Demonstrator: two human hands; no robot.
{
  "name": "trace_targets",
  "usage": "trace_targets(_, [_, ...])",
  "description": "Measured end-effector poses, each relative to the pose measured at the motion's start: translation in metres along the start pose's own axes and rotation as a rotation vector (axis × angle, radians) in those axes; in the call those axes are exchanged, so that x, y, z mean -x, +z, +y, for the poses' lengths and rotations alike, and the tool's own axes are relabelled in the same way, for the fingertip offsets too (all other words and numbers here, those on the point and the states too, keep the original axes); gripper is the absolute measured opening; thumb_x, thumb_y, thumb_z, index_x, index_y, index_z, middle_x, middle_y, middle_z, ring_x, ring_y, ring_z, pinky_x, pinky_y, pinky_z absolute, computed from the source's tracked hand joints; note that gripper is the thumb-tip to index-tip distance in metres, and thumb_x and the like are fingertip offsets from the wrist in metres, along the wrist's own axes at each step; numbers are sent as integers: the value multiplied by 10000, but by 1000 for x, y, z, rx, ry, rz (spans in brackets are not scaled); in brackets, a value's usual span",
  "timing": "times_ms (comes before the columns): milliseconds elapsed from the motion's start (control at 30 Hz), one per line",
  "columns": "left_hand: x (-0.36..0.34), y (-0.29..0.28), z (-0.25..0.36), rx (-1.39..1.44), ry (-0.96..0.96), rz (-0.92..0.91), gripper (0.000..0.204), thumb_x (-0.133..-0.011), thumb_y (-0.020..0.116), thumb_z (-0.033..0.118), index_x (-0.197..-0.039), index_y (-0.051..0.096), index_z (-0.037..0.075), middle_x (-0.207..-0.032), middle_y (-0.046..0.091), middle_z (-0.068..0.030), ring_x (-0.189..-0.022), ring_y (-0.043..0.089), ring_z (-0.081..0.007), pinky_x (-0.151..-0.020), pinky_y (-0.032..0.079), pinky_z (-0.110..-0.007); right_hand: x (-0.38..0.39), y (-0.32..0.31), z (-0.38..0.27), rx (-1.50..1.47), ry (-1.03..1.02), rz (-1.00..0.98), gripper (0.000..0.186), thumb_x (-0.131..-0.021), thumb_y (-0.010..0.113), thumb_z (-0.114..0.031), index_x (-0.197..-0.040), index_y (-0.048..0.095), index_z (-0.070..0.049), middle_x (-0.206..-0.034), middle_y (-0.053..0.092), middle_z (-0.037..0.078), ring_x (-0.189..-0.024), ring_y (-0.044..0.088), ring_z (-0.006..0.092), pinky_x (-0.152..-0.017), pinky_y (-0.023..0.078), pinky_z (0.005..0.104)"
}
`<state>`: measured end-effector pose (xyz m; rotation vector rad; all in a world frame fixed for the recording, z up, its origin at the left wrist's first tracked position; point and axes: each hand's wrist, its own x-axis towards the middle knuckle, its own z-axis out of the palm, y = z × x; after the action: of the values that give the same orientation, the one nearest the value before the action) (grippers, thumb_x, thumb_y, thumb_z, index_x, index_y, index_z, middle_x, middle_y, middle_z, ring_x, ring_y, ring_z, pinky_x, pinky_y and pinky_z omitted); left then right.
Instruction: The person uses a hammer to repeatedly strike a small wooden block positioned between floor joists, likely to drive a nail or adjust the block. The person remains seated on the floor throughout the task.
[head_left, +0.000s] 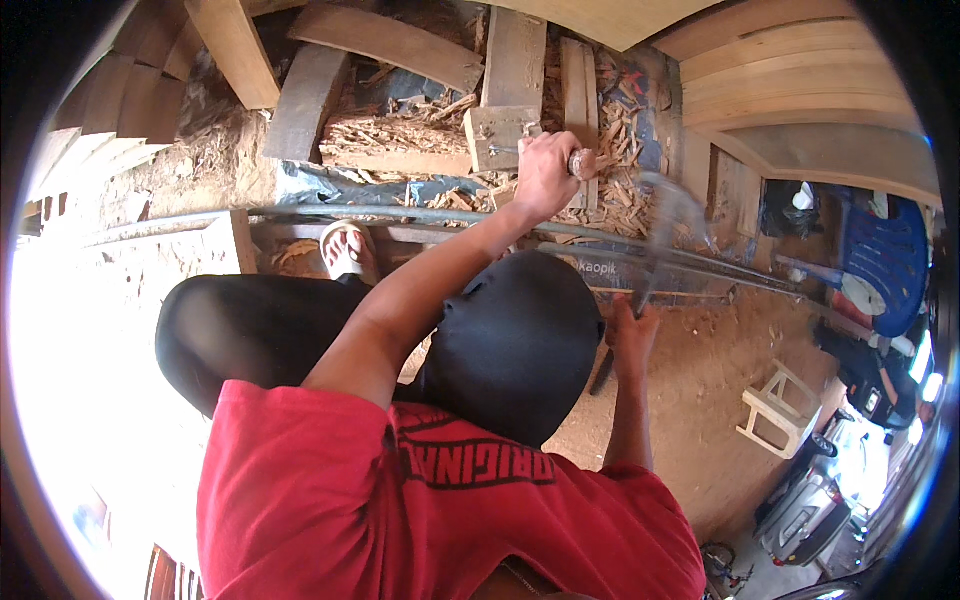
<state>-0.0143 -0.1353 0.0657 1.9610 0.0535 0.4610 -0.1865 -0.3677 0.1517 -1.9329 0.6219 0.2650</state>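
Note:
My left hand is closed round the short round handle of a chisel-like tool. Its thin metal shaft reaches left over a small wooden block; whether the tip touches the wood is hard to tell. To the right of my knee, my right hand grips the dark handle of a hammer-like tool. That tool's curved metal head is smeared by motion and stands up to the right of my left hand, apart from it.
Planks and wood chips lie around the block. A metal pipe crosses before my knees. At right are a blue plastic chair, a pale stool, another person and a vehicle.

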Motion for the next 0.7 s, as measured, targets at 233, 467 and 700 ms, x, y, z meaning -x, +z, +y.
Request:
trace_targets(233, [5,4,-2,58,25,-34,143,-884,780,173,-948,680,94,-926,718,-124,-960,677,-373,-894,446,-501,11,17,-4,-235,-129,130,222,-1055,747,-265,-982,588,-128,-696,524,-44,-516,427,71,-434,287,274])
trace_targets(467, [11,-7,-15,58,165,-201,195,-900,793,195,-1013,691,75,-961,727,-143,-978,693,-379,-916,472,-503,-46,11,55,154,-36,170,351,-1027,759,-331,-1047,707,16,-813,712,107,-710,670,236,-669,528,425])
trace_targets(700, [23,-29,-22,16,284,-388,291,-879,804,143,-1127,675,60,-1082,702,-154,-1116,668,-375,-988,486,-503,-122,30,144,697,-35,401,372,-958,771,-263,-1174,727,36,-1054,769,259,-993,746,468,-875,590,540])
